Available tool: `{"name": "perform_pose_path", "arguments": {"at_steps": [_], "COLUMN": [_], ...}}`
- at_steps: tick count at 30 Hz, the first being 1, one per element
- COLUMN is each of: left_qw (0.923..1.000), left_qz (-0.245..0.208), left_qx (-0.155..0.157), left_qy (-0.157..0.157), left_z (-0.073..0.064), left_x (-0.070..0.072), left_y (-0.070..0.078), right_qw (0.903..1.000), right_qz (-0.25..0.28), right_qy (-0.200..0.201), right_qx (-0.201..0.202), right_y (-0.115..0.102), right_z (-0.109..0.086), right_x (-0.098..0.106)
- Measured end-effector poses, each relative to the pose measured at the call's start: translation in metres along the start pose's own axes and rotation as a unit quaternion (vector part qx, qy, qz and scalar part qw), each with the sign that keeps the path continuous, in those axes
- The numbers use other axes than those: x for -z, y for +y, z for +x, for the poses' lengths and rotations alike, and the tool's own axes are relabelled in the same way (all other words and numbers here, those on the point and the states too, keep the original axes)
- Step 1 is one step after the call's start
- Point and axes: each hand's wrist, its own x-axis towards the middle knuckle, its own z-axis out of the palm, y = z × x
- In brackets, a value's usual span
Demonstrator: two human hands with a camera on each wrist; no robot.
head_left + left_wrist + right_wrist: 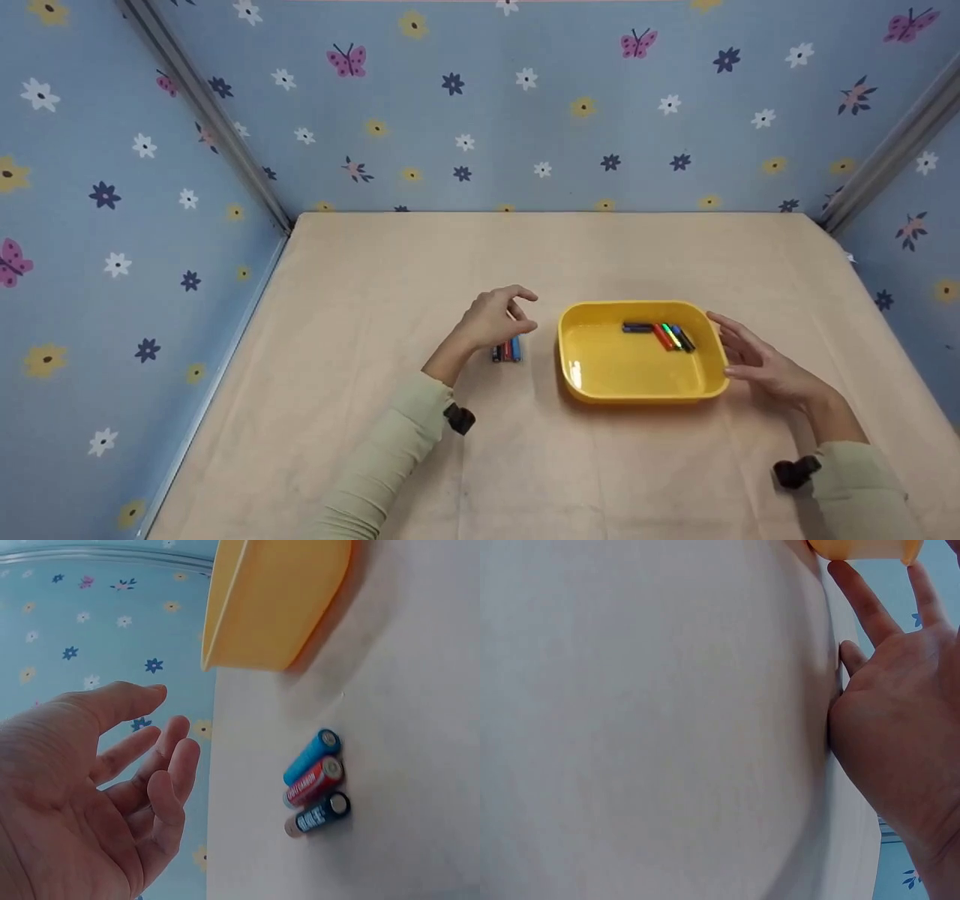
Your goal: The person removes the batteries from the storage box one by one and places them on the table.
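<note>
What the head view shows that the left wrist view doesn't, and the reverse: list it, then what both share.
Head view only: the right hand, at the yellow tray, and the coloured cylinders inside it.
Left wrist view only: readable "CARBON" lettering on the red battery.
Both: the left hand, the yellow tray, the three loose batteries and the flowered wall.

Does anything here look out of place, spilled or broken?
Just one mild oddity: in the yellow tray, a dark battery by the far wall points a different way from the slanted batteries beside it. The three batteries on the table lie side by side. I see no spill or damage.
</note>
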Motion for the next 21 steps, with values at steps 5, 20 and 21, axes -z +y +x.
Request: {"name": "perform_pose_path", "arguments": {"at_steps": [5, 20, 21], "left_qw": [0.9996, 0.9969, 0.9965], "left_qz": [0.006, 0.041, 0.043], "left_qx": [-0.022, -0.040, -0.043], "left_qy": [-0.014, -0.055, -0.057], "left_z": [0.007, 0.026, 0.027], "left_x": [-0.008, -0.045, -0.047], "left_y": [0.012, 0.047, 0.049], "right_qw": [0.9999, 1.0000, 1.0000], "right_qz": [-0.012, -0.002, -0.003], "right_qy": [0.002, -0.007, -0.008], "right_qx": [-0.005, 0.001, 0.001], "right_y": [0.000, 0.000, -0.001], "right_z": [0.000, 0.000, 0.000], "right_x": [0.001, 0.000, 0.000]}}
